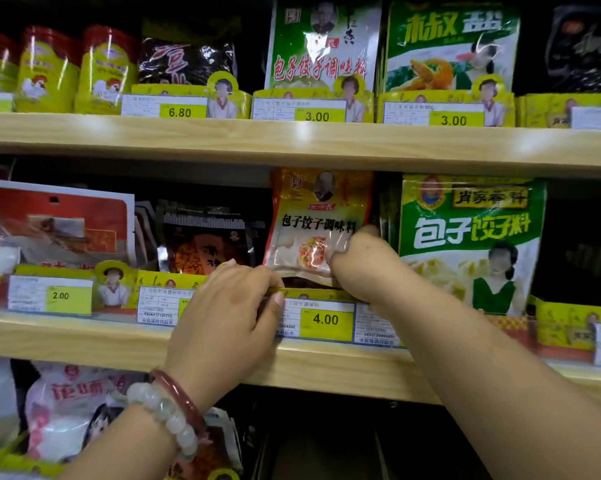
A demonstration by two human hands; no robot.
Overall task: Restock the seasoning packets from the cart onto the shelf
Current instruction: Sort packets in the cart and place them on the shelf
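An orange and white seasoning packet (312, 223) stands upright on the middle shelf (84, 336), behind the 4.00 price tag (326, 320). My right hand (354, 254) grips its right lower edge, fingers curled around behind the packet. My left hand (229, 306) pinches the top of the yellow price strip (312, 293) just in front of the packet's bottom left corner. Two bracelets sit on my left wrist. The cart is out of view.
A green packet (472, 244) stands right beside my right hand. Dark packets (205, 244) and a red pack (56, 223) fill the shelf to the left. The upper shelf (292, 140) carries yellow tins (77, 74) and green packets (323, 46). White bags (67, 410) lie on the lower shelf.
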